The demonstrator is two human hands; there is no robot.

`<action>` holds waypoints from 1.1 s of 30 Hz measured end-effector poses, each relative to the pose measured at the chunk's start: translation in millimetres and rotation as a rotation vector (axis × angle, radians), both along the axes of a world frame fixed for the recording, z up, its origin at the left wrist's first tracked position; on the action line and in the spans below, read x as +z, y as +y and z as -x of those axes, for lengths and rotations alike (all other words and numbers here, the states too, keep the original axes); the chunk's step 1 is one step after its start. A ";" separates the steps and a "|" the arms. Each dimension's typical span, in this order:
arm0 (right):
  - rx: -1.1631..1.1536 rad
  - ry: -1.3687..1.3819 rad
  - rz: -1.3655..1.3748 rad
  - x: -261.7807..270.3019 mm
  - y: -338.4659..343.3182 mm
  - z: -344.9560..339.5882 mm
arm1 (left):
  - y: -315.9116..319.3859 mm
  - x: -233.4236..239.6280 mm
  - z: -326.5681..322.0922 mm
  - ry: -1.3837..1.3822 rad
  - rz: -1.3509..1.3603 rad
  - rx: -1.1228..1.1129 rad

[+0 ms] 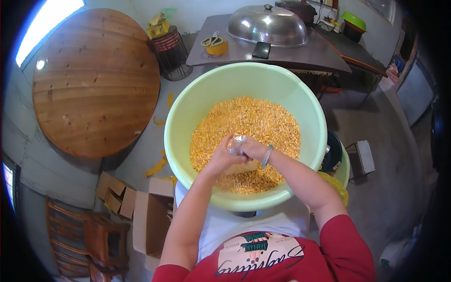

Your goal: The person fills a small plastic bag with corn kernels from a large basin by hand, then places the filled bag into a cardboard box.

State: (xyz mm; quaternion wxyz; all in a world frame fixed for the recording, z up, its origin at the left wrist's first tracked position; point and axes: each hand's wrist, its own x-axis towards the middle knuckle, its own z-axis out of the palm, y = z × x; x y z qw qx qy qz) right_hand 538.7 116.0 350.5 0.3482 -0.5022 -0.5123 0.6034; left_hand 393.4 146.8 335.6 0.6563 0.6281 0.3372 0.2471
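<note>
A large pale green plastic basin (310,105) stands in front of me, its near rim over my lap. Loose yellow corn kernels (253,114) cover its bottom. Above the kernels, both hands grip a clear plastic bag or container (243,167); which of the two cannot be told. My left hand (225,155) holds it from the left, fingers around its upper part. From the right, my right hand (254,148) grasps the top, and a translucent bangle (267,156) circles that wrist. My fingers partly hide the held thing.
Beyond the basin, a table (211,31) bears a perforated metal dome lid (267,28), a black phone (261,50), scissors (212,40) and yellow tape (217,48). A round wooden tabletop (95,84) leans at left. Cardboard boxes (141,222) and a wooden chair (102,236) stand lower left.
</note>
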 end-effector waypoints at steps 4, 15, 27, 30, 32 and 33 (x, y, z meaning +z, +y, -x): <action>0.027 0.063 -0.029 -6.6 -0.6 -4.1 | -1.4 10.9 6.1 0.008 0.163 -0.157; 0.075 0.318 0.101 -16.3 8.3 -18.6 | 4.3 -15.1 1.4 0.147 0.026 0.153; -0.135 0.324 0.059 -33.3 10.5 -17.5 | 7.4 -2.5 1.9 -0.017 0.334 0.125; -0.250 0.109 -0.107 -37.9 9.0 -9.0 | 1.0 5.3 -0.1 -0.081 0.439 0.100; -0.295 -0.296 -0.389 -32.1 4.6 1.1 | 5.2 -0.1 2.7 -0.006 0.380 0.038; -0.297 -0.296 -0.389 -32.6 3.6 3.0 | 6.4 -2.0 3.0 0.070 0.323 -0.031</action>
